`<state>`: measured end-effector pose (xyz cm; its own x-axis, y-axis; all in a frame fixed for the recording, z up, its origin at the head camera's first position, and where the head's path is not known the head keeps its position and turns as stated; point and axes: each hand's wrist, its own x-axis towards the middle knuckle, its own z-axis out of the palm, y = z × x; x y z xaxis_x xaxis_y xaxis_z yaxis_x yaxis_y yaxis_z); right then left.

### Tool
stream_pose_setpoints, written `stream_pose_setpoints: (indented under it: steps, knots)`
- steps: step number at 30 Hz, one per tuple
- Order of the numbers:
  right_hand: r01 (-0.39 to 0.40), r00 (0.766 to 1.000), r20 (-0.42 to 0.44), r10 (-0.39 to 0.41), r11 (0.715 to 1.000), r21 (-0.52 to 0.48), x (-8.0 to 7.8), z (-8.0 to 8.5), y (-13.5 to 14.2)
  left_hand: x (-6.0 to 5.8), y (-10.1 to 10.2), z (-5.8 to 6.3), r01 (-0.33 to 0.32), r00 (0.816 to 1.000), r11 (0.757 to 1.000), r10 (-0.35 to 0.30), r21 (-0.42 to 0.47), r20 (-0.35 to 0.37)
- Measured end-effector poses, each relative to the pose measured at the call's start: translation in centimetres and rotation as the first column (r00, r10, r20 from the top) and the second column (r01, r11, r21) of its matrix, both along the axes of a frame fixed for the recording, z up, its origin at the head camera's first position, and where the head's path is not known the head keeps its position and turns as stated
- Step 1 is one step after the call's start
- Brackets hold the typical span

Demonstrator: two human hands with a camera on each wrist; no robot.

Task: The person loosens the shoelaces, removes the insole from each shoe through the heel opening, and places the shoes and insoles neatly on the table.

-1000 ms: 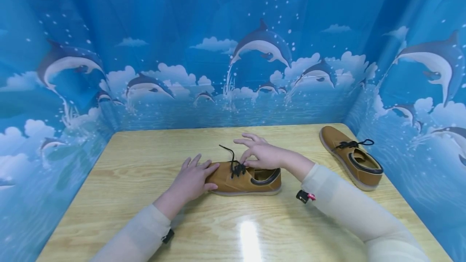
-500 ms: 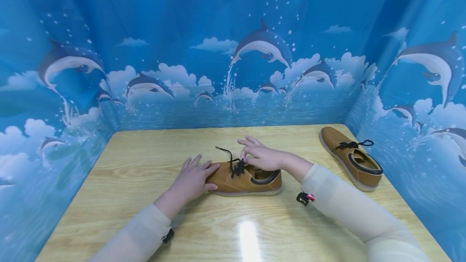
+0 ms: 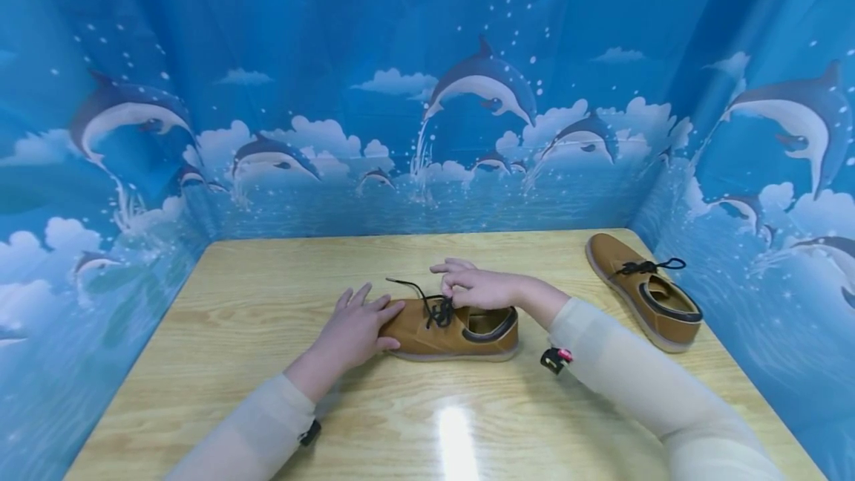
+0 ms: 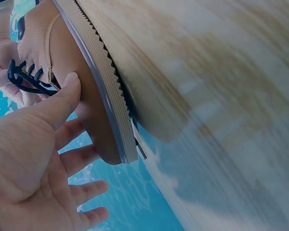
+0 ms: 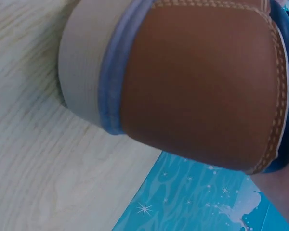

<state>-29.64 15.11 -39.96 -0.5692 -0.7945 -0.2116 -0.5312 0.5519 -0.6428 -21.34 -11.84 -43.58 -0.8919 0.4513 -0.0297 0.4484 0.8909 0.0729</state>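
A tan lace-up shoe (image 3: 409, 332) rests on its sole mid-table, toe pointing left. My left hand (image 3: 354, 330) holds the toe cap, thumb on the near side and index and middle fingers on the far side; the other fingers spread free in the left wrist view. At the tongue, my right hand (image 3: 484, 289) pinches the black shoelace (image 3: 441, 312) between thumb and index finger, other fingers raised. One loose lace end arches leftward over the toe. The right wrist view shows the shoe's heel (image 5: 197, 86); the pinching fingertips are hidden there.
A matching tan shoe (image 3: 631, 280) stands at the table's right edge, its black laces looped. The wood-grain table (image 3: 267, 273) is bordered by a blue dolphin-print curtain (image 3: 320, 95) at the back and sides.
My right hand has drawn slightly down beside the laces, still pinching. The loose lace end has dropped and swung left. My left hand stays on the toe.
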Motion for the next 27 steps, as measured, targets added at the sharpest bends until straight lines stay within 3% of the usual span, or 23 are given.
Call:
stream_pose_setpoints:
  steps: [6,10,13,21,27]
  knots:
    - [-0.036,0.991,-0.132,0.034,0.999,-0.009,-0.5,0.4,0.1,0.0,0.0,0.0,-0.004,1.000,1.000,0.004,-0.010,0.002]
    - [-0.045,0.950,-0.309,0.040,0.999,-0.009,-0.4,0.7,-0.2,0.0,0.0,-0.1,-0.004,1.000,1.000,0.004,-0.006,0.003]
    - [-0.038,0.924,-0.381,0.036,0.999,0.001,-0.1,0.3,-0.4,0.0,0.0,0.0,-0.002,1.000,1.000,0.002,-0.005,0.003]
    - [0.070,0.975,-0.200,-0.096,0.989,-0.133,0.0,-0.7,-0.3,0.1,0.1,0.3,0.008,1.000,1.000,-0.008,0.002,-0.001]
    - [0.127,0.991,-0.001,-0.132,0.954,-0.271,-0.3,-1.1,-0.1,0.3,0.1,0.4,0.010,1.000,1.000,-0.010,0.012,-0.003]
